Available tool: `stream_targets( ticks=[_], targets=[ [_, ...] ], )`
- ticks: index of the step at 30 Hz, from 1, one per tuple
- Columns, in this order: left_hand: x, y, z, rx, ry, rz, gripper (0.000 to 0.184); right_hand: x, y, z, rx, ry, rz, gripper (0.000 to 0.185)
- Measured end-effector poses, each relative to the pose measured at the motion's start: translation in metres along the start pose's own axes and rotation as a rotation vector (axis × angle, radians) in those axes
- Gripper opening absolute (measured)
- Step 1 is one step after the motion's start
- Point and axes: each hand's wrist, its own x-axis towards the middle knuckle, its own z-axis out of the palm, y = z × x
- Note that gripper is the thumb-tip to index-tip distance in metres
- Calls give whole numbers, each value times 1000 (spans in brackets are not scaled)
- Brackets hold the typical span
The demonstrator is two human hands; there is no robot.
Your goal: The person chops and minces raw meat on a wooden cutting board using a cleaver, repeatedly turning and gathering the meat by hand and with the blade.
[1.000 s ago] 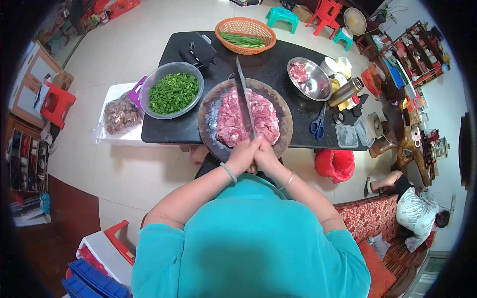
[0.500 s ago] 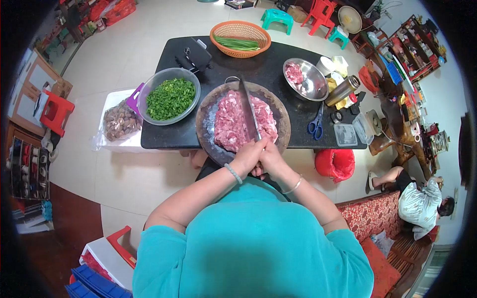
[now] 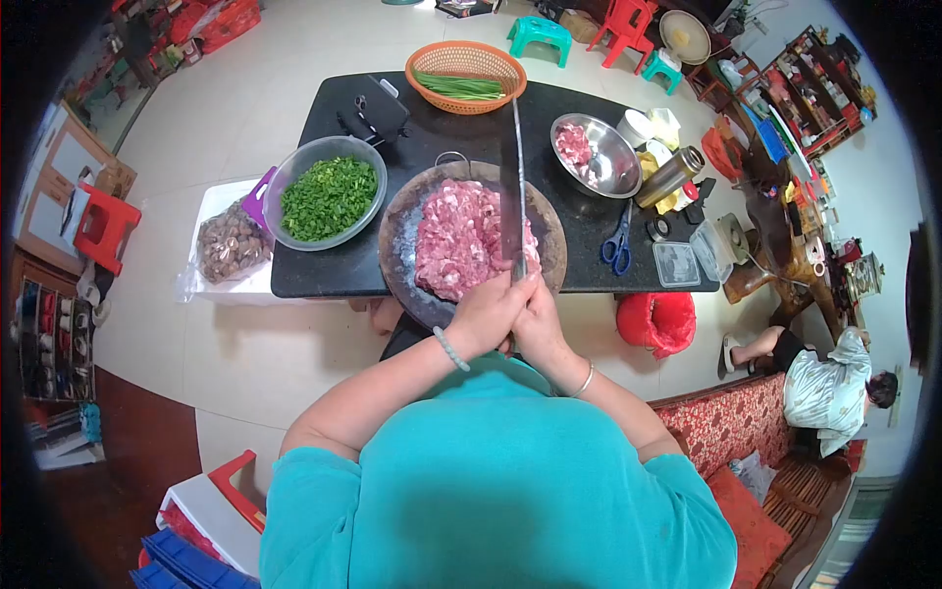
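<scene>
Both of my hands are wrapped round the handle of a cleaver, my left hand pressed against my right hand. Its long blade points away from me over the right part of the minced meat, apparently lifted, with the tip beyond the board. The pink meat lies in a thick mass on a round chopping board at the near table edge. My fingers hide most of the handle.
On the dark table are a bowl of chopped greens, an orange basket, a steel bowl with meat, blue scissors and a metal flask. A red bin stands below. A person sits at right.
The cleaver has swung from leaning left over the middle of the meat to a nearly straight line over its right side, and looks higher. Both hands keep their grip.
</scene>
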Motion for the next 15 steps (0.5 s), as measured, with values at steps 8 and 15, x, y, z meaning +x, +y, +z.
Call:
stream_targets(
  ticks=[8,15],
  targets=[
    [16,-26,-12,-96,-40,-251,46,16,22,1,16,-55,309,14],
    [15,-14,-11,269,42,64,44,26,49,-3,86,12,52,19]
  ],
)
